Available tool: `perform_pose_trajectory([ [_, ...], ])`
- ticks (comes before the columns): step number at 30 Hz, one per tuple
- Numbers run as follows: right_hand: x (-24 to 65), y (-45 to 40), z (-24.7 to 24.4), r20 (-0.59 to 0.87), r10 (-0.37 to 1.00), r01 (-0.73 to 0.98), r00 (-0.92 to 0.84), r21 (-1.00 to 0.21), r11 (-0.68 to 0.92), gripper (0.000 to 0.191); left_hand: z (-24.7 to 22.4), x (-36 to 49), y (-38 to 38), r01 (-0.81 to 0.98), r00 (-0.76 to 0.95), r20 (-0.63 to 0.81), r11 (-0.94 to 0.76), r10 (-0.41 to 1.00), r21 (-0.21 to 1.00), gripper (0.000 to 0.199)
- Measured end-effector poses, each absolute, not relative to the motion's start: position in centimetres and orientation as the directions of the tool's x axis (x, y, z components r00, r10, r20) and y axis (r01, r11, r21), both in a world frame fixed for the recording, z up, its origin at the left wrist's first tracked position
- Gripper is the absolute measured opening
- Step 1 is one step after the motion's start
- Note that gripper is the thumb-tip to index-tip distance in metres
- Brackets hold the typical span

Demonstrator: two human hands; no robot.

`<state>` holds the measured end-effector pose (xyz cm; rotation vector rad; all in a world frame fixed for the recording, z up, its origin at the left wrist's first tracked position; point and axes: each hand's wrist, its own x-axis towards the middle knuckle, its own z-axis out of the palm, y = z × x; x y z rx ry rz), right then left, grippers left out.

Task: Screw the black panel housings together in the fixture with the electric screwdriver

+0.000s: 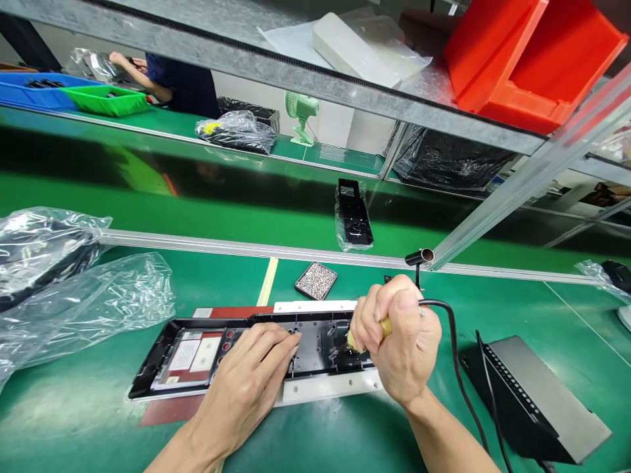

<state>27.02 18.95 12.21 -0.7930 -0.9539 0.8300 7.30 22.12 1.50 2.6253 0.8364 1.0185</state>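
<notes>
A long black plastic housing [308, 348] lies open side up in a white and reddish-brown fixture [325, 386]. My left hand [251, 371] rests over the housing's middle, fingers bunched together and tips down inside it. Whatever is under those fingertips is hidden. In a closed fist, my right hand [401, 335] grips the yellow handle of a corded soldering iron [353, 340]. The iron points down into the right part of the housing; I cannot tell whether its tip touches. Its black cord [453, 335] runs out behind my right hand to the right.
A sponge-like pad [316, 280] in a black tray lies behind the fixture, near a metal tube holder [419, 257]. Right stands a black-and-grey box [537, 394]; left lie clear plastic bags [89, 309]. A shelf with a red bin [527, 66] hangs above. Another person [180, 82] works beyond.
</notes>
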Motion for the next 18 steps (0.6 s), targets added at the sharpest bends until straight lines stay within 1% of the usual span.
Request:
perform_pose_trajectory([
  [9, 26.8, 19.2, 11.3, 0.362, 0.886, -0.241, 0.289, -0.869, 0.433, 0.036, 1.4, 7.0, 22.3, 0.433, 0.586, 0.571, -0.818, 0.575, 0.379, 0.04],
  [14, 26.7, 19.1, 11.0, 0.37, 0.88, -0.202, 0.297, -0.877, 0.436, 0.036, 1.2, 7.0, 22.3, 0.431, 0.578, 0.599, -0.831, 0.554, 0.352, 0.038],
  [18, 26.5, 18.7, 11.0, 0.385, 0.882, -0.186, 0.274, -0.878, 0.441, 0.035, 1.4, 7.1, 22.3, 0.44, 0.568, 0.585, -0.815, 0.578, 0.378, 0.033],
])
